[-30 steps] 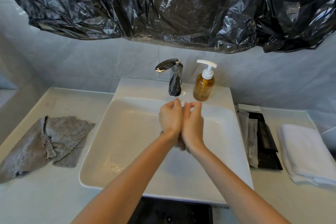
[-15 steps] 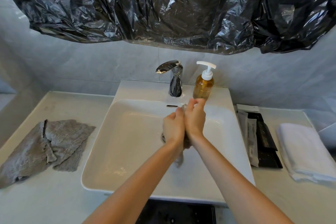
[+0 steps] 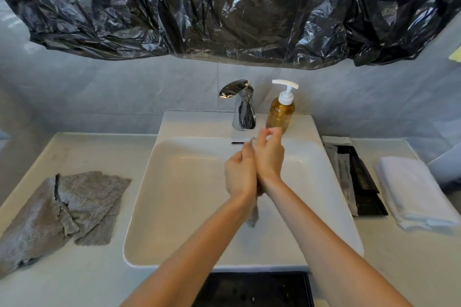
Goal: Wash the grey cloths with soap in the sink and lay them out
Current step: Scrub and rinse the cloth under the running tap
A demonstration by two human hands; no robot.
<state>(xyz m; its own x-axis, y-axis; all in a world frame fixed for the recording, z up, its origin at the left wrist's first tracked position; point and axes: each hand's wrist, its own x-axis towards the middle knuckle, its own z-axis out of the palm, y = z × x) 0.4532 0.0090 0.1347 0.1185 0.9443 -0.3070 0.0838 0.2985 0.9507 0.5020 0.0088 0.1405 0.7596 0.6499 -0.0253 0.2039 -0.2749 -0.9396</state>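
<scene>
- grey cloth (image 3: 253,218): squeezed between both hands above the sink (image 3: 174,207), a wet tail hanging below the wrists and a small tip showing above the fingers.
- left hand (image 3: 240,174): fingers curled, clasping the cloth against the right hand (image 3: 270,157), which grips it too and sits slightly nearer the tap (image 3: 240,104).
- soap bottle (image 3: 280,113): upright on the sink ledge, just right of the tap.
- other cloths (image 3: 62,207): spread overlapping on the surface (image 3: 74,281), left of the sink.
- white towel (image 3: 414,194) and dark packets (image 3: 359,177): on the right.
</scene>
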